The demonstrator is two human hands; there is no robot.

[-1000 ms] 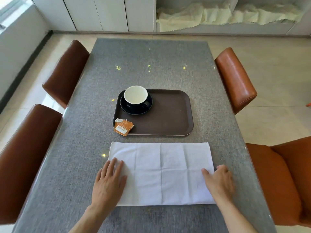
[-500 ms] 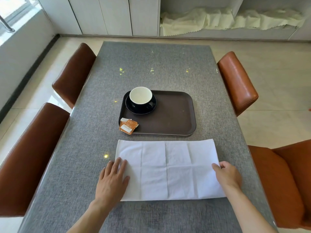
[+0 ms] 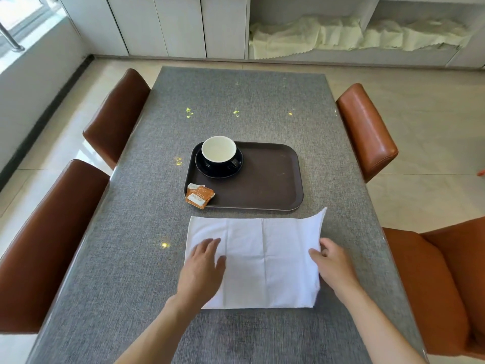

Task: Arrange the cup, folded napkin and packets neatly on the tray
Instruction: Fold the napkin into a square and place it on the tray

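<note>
A: Nearest to us, what are the hands doing?

B: The left hand (image 3: 202,269) lies flat on the napkin (image 3: 256,261), fingers slightly spread, pinning its left part to the table (image 3: 131,258). The right hand (image 3: 332,266) pinches the napkin's right edge, which is lifted.

A: How will the cloth behave?

B: It looks soft, light and limp, so I'd take it by an edge or corner and hold the other side down.

A: And beyond it?

B: The tray (image 3: 270,185) is just behind. The packets (image 3: 199,195) overlap its near left corner; they look light and flat, best pinched by an edge. The cup (image 3: 219,153) sits on a saucer (image 3: 210,170) at the far left; it's probably breakable, so lift it by the saucer.
</note>
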